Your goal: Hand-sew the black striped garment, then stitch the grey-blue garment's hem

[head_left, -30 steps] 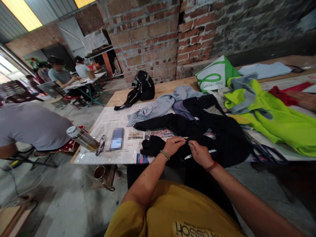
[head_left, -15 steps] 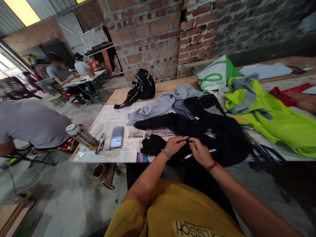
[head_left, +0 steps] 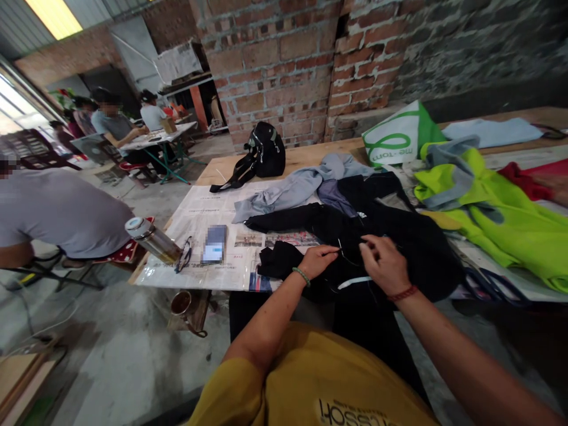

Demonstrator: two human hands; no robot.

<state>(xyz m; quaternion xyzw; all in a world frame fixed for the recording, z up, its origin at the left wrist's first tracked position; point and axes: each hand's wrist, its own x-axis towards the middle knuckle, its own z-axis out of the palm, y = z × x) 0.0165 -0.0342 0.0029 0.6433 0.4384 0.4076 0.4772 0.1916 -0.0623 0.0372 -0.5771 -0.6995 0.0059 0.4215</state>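
In the head view my left hand [head_left: 320, 260], with a green bead bracelet, pinches a thin pale needle [head_left: 341, 243] that stands upright at its fingertips. A fine thread [head_left: 349, 258] curves from there toward my right hand [head_left: 385, 261]. That hand, wearing a red bracelet, hovers over the cloth with curled fingers; what they hold is too small to make out. Beneath both hands spreads a black garment [head_left: 417, 248], and a white strip [head_left: 354, 283] shows between my wrists.
Large scissors [head_left: 492, 284] lie right of the garment. Leftward are a phone [head_left: 215, 244], glasses [head_left: 185, 254] and a bottle [head_left: 152, 238]. A black bag [head_left: 270, 151], grey cloth [head_left: 284, 192], a green-white bag [head_left: 394, 136] and a yellow-green garment [head_left: 501, 207] lie farther back. Co-workers sit leftward.
My hands were together at the cloth and are now apart. My right hand has moved right, the needle shows at my left fingertips, and a thread spans the gap.
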